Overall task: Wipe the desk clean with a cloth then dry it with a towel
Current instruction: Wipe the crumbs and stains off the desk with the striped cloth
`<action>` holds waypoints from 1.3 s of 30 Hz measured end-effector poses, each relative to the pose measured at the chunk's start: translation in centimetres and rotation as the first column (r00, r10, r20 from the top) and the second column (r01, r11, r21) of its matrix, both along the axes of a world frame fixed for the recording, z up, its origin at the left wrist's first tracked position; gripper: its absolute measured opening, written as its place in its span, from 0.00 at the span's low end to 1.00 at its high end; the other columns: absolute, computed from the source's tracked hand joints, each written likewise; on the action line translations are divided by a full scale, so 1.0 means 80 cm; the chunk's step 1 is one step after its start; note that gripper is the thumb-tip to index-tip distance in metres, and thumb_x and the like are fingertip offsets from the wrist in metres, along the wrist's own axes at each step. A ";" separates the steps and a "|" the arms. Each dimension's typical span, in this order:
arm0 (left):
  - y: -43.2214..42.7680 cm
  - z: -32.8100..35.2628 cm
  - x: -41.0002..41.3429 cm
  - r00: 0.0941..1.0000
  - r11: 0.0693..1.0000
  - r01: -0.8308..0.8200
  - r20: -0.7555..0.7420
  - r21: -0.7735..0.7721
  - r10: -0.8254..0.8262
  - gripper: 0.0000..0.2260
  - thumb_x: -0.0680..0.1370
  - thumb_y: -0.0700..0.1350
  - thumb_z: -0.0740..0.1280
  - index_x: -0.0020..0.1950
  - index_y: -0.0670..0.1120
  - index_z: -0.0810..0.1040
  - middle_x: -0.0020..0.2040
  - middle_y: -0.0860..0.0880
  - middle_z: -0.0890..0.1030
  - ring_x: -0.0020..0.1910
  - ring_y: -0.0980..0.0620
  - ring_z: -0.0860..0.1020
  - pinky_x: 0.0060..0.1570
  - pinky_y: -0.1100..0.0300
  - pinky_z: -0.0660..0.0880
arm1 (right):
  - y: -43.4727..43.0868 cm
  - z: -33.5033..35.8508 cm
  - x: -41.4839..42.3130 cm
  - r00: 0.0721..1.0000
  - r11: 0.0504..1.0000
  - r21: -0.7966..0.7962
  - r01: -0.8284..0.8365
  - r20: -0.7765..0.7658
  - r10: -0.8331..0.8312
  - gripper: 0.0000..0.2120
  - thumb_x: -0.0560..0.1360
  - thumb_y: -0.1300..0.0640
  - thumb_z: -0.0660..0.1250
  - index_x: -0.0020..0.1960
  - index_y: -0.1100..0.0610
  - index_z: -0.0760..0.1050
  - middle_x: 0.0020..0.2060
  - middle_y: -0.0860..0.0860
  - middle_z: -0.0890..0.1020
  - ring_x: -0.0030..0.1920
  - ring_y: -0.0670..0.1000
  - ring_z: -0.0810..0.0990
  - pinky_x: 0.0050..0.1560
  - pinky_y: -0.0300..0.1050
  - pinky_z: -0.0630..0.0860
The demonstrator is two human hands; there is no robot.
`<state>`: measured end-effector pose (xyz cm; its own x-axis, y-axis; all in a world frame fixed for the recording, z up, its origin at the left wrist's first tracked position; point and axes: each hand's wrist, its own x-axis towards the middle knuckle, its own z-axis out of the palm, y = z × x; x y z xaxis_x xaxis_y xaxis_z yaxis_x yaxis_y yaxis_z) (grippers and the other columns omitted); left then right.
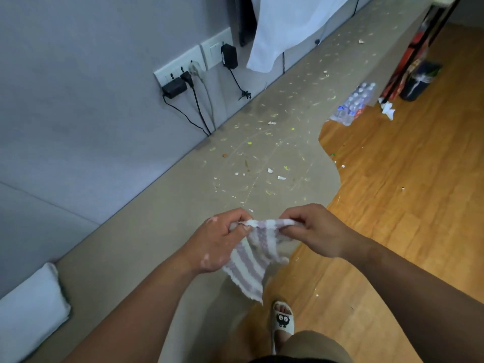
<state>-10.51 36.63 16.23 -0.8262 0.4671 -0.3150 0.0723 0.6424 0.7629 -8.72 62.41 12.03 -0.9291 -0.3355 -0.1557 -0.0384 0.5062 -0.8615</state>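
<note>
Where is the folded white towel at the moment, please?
In the head view, the folded white towel lies at the lower left on the beige desk, beside the grey wall, left of the left hand gripping the purple-and-white striped cloth.

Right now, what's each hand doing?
Left hand: pinches the striped cloth at its top edge.
Right hand: pinches the same edge.
</note>
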 end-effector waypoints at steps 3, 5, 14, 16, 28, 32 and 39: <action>-0.002 -0.009 -0.010 0.996 0.992 0.031 0.084 -0.119 -0.021 0.03 0.81 0.56 0.67 0.52 0.59 0.76 0.46 0.55 0.80 0.43 0.52 0.78 0.38 0.64 0.71 | 0.011 -0.005 -0.027 0.997 0.999 0.004 -0.042 0.069 0.041 0.07 0.80 0.55 0.70 0.43 0.49 0.82 0.37 0.46 0.82 0.39 0.44 0.79 0.42 0.46 0.74; -0.003 -0.018 -0.014 0.982 0.978 0.088 0.181 -0.190 -0.053 0.14 0.74 0.58 0.76 0.55 0.59 0.78 0.48 0.58 0.80 0.46 0.54 0.80 0.40 0.63 0.73 | 0.019 -0.013 -0.040 0.988 0.994 0.033 -0.100 0.124 0.095 0.08 0.81 0.52 0.68 0.43 0.48 0.80 0.38 0.44 0.81 0.40 0.44 0.79 0.44 0.44 0.73; -0.005 -0.068 -0.007 0.885 0.973 -0.225 0.405 -0.054 0.227 0.03 0.68 0.48 0.75 0.41 0.52 0.86 0.38 0.56 0.85 0.39 0.56 0.82 0.45 0.59 0.76 | 0.046 -0.052 -0.058 0.948 0.997 -0.044 -0.059 0.310 0.070 0.06 0.79 0.49 0.74 0.46 0.50 0.81 0.38 0.43 0.82 0.40 0.43 0.80 0.44 0.45 0.74; -0.004 -0.083 0.000 0.783 0.914 -0.405 0.527 0.030 0.330 0.11 0.73 0.45 0.73 0.54 0.47 0.85 0.50 0.49 0.87 0.51 0.49 0.85 0.56 0.54 0.78 | 0.055 -0.058 -0.056 0.859 0.991 -0.133 -0.016 0.506 0.082 0.12 0.72 0.56 0.80 0.52 0.50 0.81 0.42 0.50 0.85 0.41 0.48 0.83 0.41 0.45 0.77; 0.004 -0.111 0.030 0.701 0.800 -0.597 0.524 0.061 0.484 0.32 0.76 0.48 0.77 0.75 0.65 0.68 0.66 0.49 0.77 0.61 0.52 0.80 0.47 0.64 0.78 | 0.041 -0.098 -0.062 0.841 0.997 0.071 0.042 0.536 -0.073 0.22 0.69 0.59 0.79 0.59 0.43 0.78 0.56 0.52 0.80 0.50 0.54 0.81 0.53 0.54 0.82; -0.006 -0.109 0.034 0.824 0.896 -0.443 0.401 0.017 0.400 0.28 0.69 0.40 0.82 0.65 0.57 0.78 0.60 0.48 0.80 0.49 0.58 0.80 0.42 0.71 0.76 | 0.032 -0.086 -0.054 0.876 0.998 0.024 0.052 0.480 -0.057 0.31 0.74 0.58 0.77 0.72 0.41 0.71 0.66 0.46 0.77 0.58 0.51 0.79 0.52 0.46 0.80; -0.027 -0.124 0.049 0.961 0.931 -0.274 -0.115 -0.240 0.253 0.21 0.69 0.42 0.82 0.60 0.50 0.85 0.53 0.51 0.83 0.46 0.56 0.80 0.44 0.80 0.71 | 0.008 -0.066 -0.031 0.944 0.877 0.397 -0.271 0.290 0.160 0.33 0.66 0.49 0.83 0.68 0.43 0.75 0.60 0.42 0.77 0.60 0.48 0.76 0.53 0.41 0.71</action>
<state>-6.62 34.46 6.33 -0.9363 0.1430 -0.3208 -0.0716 0.8165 0.5729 -11.21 63.02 6.72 -0.7562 -0.3727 -0.5378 -0.0096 0.8281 -0.5605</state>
